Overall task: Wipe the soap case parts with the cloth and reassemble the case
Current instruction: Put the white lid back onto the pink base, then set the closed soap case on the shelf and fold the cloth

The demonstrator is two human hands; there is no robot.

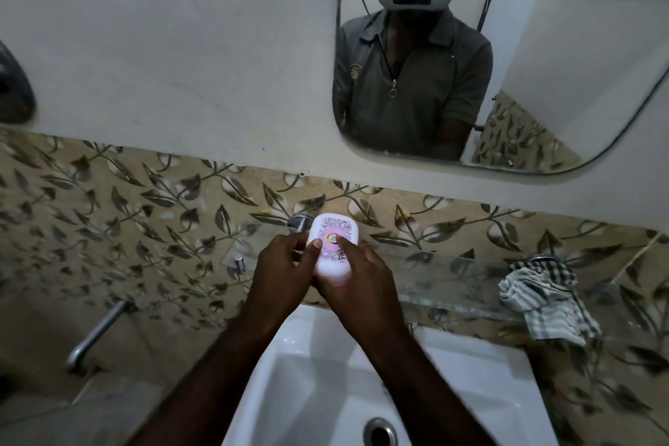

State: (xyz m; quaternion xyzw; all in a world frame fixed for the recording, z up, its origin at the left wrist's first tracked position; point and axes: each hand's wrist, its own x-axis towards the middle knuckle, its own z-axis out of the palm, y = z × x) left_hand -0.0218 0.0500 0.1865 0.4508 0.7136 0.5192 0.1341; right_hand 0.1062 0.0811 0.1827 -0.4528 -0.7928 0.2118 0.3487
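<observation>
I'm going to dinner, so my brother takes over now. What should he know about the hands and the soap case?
Left hand: grips the soap case, thumb on top.
Right hand: grips it too, over the sink.
Cloth: on the glass shelf to the right, untouched.
Done: case looks closed.
Left: probably just set it down; whether it was wiped can't be told.

Room above sink [315, 384]; cloth [543, 300] fills right end of glass shelf [452, 282].
</observation>
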